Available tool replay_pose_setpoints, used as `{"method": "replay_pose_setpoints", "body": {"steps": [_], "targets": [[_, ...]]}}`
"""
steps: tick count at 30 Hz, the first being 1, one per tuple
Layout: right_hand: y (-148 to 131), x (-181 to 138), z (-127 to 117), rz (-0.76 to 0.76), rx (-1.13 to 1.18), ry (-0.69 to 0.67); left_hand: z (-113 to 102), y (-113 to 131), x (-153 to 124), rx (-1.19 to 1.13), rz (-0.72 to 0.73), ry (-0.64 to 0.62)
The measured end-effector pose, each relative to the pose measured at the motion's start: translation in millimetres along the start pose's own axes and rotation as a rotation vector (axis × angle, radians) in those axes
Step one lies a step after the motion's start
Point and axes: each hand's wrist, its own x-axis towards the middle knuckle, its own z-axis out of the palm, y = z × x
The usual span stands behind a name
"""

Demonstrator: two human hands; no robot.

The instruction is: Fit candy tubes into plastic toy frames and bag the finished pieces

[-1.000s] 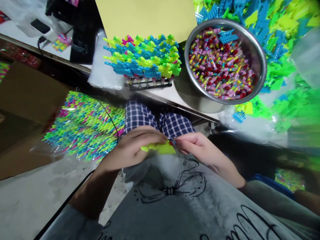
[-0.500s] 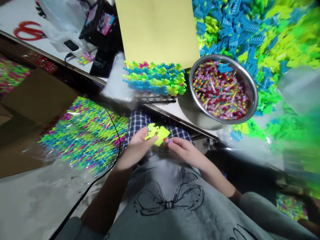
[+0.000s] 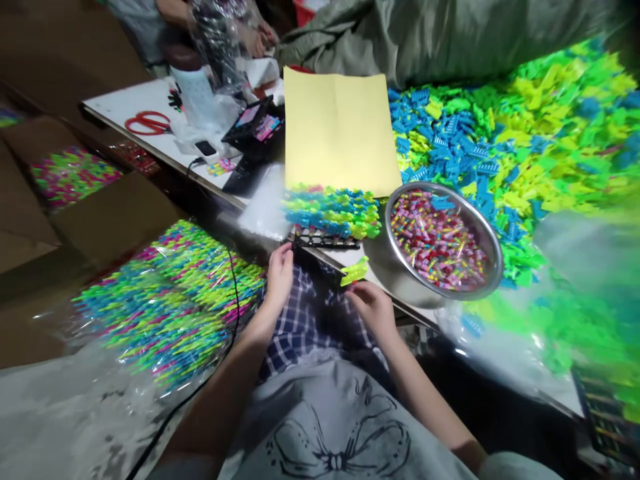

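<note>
My right hand [image 3: 373, 307] holds a yellow-green plastic toy piece [image 3: 354, 271] by its lower end, just below the table edge. My left hand [image 3: 280, 272] reaches up to the front left corner of a black rack [image 3: 325, 241], its fingers touching the rack's edge. The rack carries rows of blue, green and yellow toy pieces [image 3: 333, 211] standing upright. A steel bowl [image 3: 493, 263] full of small wrapped candy tubes sits right of the rack.
A yellow paper sheet [image 3: 337, 133] lies behind the rack. A big heap of blue, green and yellow plastic parts [image 3: 510, 140] covers the table's right side. A clear bag of finished toys [image 3: 170, 300] lies at my left. Red scissors [image 3: 147, 123] and a bottle stand far left.
The toy piece passed from my left hand to my right, which lifted it toward the rack. My left hand let go and reached up to the rack's corner. My head tilted up.
</note>
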Motion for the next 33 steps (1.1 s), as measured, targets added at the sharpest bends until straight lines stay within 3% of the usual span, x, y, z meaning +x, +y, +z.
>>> {"method": "replay_pose_setpoints", "body": {"steps": [5,9,12,17,24,33], "targets": [[-1.6,28.7,24.2,-0.143,-0.13,0.259,15.4,-6.7,20.3,-0.084,-0.172,-0.131],[0.8,46.2,47.0,-0.176,-0.275,0.418,13.9,-5.8,23.3,-0.081,-0.231,-0.279],[3.7,56.7,60.5,-0.166,-0.291,0.498,9.9,-10.4,29.3,-0.08,-0.247,-0.313],[9.3,71.7,72.2,-0.197,-0.35,0.545,12.1,-18.3,29.7,-0.136,-0.232,-0.35],[21.9,71.7,77.7,-0.259,-0.439,0.578,21.2,-30.5,4.6,-0.277,-0.327,-0.362],[27.6,74.7,85.6,-0.307,-0.514,0.566,35.0,-75.9,-12.3,-0.433,-0.486,-0.266]]}}
